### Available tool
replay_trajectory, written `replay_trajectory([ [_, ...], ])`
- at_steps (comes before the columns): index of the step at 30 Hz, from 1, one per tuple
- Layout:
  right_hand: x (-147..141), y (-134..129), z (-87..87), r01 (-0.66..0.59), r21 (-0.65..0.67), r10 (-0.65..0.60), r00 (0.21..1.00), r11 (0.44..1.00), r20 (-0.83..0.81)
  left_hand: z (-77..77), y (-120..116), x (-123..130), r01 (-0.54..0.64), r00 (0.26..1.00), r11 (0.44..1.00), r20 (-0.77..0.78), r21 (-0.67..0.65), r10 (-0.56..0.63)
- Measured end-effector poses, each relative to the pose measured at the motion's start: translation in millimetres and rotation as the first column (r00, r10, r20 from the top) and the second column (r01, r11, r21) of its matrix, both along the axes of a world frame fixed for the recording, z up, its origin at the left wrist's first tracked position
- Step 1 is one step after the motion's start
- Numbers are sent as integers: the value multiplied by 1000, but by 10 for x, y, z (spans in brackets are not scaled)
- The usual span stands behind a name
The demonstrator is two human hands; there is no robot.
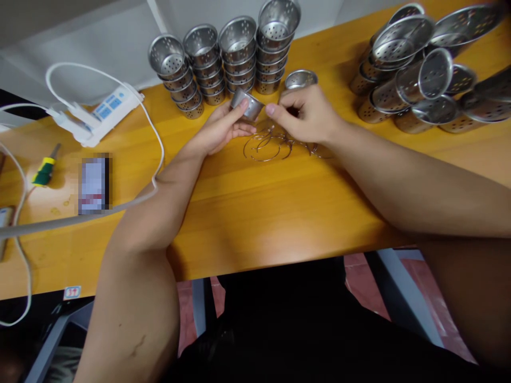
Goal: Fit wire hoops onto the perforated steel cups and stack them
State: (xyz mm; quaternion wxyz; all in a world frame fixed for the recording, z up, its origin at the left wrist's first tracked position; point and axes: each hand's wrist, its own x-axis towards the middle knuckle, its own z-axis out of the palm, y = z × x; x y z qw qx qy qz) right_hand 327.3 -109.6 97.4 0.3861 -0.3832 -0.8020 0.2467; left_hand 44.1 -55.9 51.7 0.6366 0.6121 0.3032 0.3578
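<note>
My left hand point(223, 127) is closed around a small metal cup point(252, 108), thumb on its outer wall, and the cup is tipped sideways. Just right of it, my right hand point(305, 111) is in a pinch, thumb and finger close to the cup's edge; what they hold, if anything, is too small to make out. Several thin bent wire pieces point(265, 149) lie on the table below both hands. Behind my right hand stands a single metal cup point(301, 78), partly hidden by it.
Stacks of perforated metal cups point(202, 45) line the back of the table point(255, 213). More perforated cups point(411, 80) lie in a pile at the right. On the left are a white power strip point(114, 111), a green-yellow screwdriver point(44, 171), a blurred phone point(92, 183) and a white cable point(159, 141).
</note>
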Motion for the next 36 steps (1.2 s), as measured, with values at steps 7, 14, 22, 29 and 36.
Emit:
replay_trajectory([
  [7,180,275,-331,-28,36,18,966,999,258,-6,-28,12,-29,1000,1000,-1,-8,29],
  [14,142,285,-375,8,28,-12,986,1000,168,-11,-47,-7,-60,998,998,-32,-8,60],
  [22,65,185,-291,18,-57,-15,999,998,50,-138,44,-10,-30,999,999,38,36,29],
  [29,65,175,-291,26,-64,-18,991,998,130,-91,3,26,-46,999,998,0,35,46],
  [36,41,74,-229,49,-45,-38,973,998,227,81,-137,53,-76,993,995,-87,58,81],
])
